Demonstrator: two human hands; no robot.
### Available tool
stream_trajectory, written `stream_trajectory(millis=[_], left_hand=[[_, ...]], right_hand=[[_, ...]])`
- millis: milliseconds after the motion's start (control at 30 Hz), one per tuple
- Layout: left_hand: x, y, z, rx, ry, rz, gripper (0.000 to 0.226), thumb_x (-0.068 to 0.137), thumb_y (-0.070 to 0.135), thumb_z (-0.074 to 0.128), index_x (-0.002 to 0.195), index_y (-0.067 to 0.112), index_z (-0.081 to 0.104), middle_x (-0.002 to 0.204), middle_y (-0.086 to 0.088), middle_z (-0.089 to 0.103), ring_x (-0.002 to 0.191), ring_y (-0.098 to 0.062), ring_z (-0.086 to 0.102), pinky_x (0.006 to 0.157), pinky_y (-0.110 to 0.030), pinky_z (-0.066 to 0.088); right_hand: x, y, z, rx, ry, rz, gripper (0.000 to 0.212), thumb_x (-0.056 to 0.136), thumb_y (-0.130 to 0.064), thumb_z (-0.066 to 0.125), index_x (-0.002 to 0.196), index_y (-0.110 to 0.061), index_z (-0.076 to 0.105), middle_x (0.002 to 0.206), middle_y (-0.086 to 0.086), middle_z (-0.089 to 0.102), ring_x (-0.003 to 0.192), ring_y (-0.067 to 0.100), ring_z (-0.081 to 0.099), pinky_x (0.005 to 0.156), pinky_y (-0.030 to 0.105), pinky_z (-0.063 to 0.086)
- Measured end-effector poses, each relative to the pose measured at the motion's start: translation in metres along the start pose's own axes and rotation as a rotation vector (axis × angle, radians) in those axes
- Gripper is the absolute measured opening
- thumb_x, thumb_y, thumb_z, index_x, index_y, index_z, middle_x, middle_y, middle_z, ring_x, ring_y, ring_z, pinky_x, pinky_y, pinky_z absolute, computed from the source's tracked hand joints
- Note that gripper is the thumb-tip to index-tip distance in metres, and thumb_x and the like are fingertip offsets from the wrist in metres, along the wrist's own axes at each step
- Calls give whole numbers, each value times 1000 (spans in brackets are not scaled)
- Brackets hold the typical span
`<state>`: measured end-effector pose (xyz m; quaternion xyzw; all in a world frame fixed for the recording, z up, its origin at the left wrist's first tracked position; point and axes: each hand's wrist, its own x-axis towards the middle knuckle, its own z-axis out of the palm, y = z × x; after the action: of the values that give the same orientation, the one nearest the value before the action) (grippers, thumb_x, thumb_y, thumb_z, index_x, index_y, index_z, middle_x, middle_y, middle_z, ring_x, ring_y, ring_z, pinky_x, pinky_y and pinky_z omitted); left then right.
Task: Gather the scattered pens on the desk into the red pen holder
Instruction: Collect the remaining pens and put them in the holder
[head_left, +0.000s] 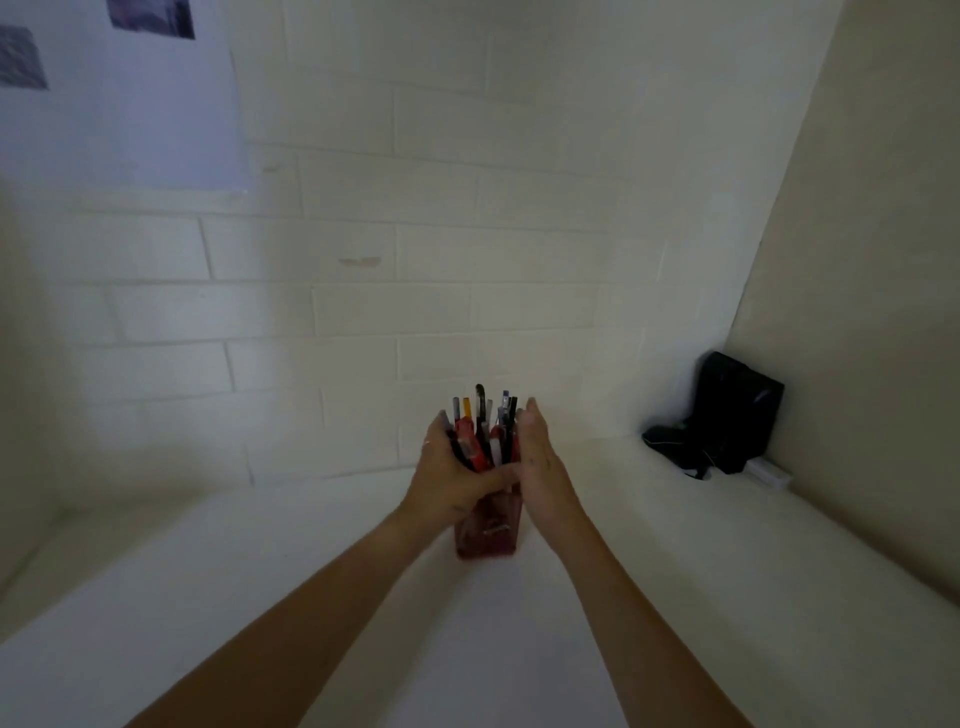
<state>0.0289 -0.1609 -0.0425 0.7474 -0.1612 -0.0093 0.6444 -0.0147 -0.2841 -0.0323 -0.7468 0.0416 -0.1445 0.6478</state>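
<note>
Against the back wall, mid-desk (519, 649), stands the red pen holder (488, 530) w/ a bundle of pens (483, 436) upright above it. Left hand (457, 480) wraps the bundle low; right hand (540, 462) lies flat, fingers straight, pressed to its side. Pens likely light, stiff, slick, so keep hold low near the rim. Holder prob tips easily. Plenty of bare desk both sides; black bag (727, 415) well apart at right.

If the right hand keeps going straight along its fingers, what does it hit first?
Probably nothing nearby: the right hand points up and away beside the pens, so the brick wall looks like the first thing, though depth is unclear.
</note>
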Motion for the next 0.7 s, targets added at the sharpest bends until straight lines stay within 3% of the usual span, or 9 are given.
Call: stream_trajectory(millis=[67, 133, 233, 300, 367, 467, 533, 600, 700], left_hand=[[13, 5, -7, -22, -138, -21, 92, 48, 42, 95, 122, 18, 48, 113, -3, 70, 104, -15, 70, 95, -46, 56], [21, 6, -8, -29, -197, -3, 84, 54, 36, 93, 122, 15, 49, 115, -8, 70, 104, -19, 70, 94, -45, 57], [23, 0, -5, -71, -157, 23, 76, 56, 29, 93, 121, 17, 54, 113, -8, 71, 103, -22, 71, 94, -50, 56], [20, -5, -2, -59, -80, 61, 71, 54, 32, 93, 116, 23, 57, 107, -2, 73, 99, -21, 72, 91, -51, 57], [17, -4, 1, -31, -22, 108, 63, 58, 32, 90, 111, 23, 56, 99, 0, 73, 92, -20, 73, 84, -50, 59], [12, 2, 7, -6, 21, 190, 51, 70, 16, 84, 107, 19, 49, 93, -3, 71, 83, -19, 73, 72, -41, 62], [12, 1, 10, 20, 38, 223, 50, 74, 8, 82, 108, 18, 47, 93, -3, 70, 82, -16, 72, 68, -34, 61], [13, -3, 11, 38, 35, 213, 54, 72, 10, 83, 111, 21, 46, 94, 2, 70, 81, -10, 71, 67, -29, 60], [19, -12, 6, 34, 17, 145, 61, 66, 16, 88, 111, 27, 48, 93, 7, 71, 83, -7, 71, 71, -28, 60]], right_hand=[[11, -3, 1, 24, -56, 46, 77, 81, -88, 25, 138, -44, 52, 139, -6, 60, 128, 12, 56, 113, 41, 41], [17, -3, 4, 30, -46, 37, 69, 84, -83, 26, 122, -41, 65, 121, -6, 70, 114, 10, 65, 106, 41, 47], [15, 2, 10, 120, -1, -9, 59, 92, -73, 31, 118, -32, 65, 112, -2, 73, 107, 12, 69, 101, 41, 52], [12, 2, 12, 195, -13, -30, 54, 96, -65, 35, 120, -24, 63, 113, 4, 72, 105, 15, 70, 93, 35, 56], [10, -2, 11, 204, -33, -78, 47, 96, -58, 44, 117, -19, 60, 110, 4, 71, 99, 12, 71, 79, 23, 57], [10, -9, 10, 145, -52, -163, 37, 91, -52, 56, 109, -20, 58, 98, -4, 70, 92, 7, 70, 74, 20, 53], [11, -6, 13, 109, -28, -174, 25, 96, -46, 54, 102, -22, 58, 94, -5, 67, 90, 8, 68, 73, 18, 52], [13, 2, 17, 95, 13, -166, 22, 102, -44, 45, 102, -29, 60, 102, -2, 65, 94, 9, 66, 76, 18, 49], [13, 4, 22, 73, 76, -151, 28, 106, -38, 34, 101, -36, 62, 102, -3, 61, 88, -13, 61, 72, 5, 45]])
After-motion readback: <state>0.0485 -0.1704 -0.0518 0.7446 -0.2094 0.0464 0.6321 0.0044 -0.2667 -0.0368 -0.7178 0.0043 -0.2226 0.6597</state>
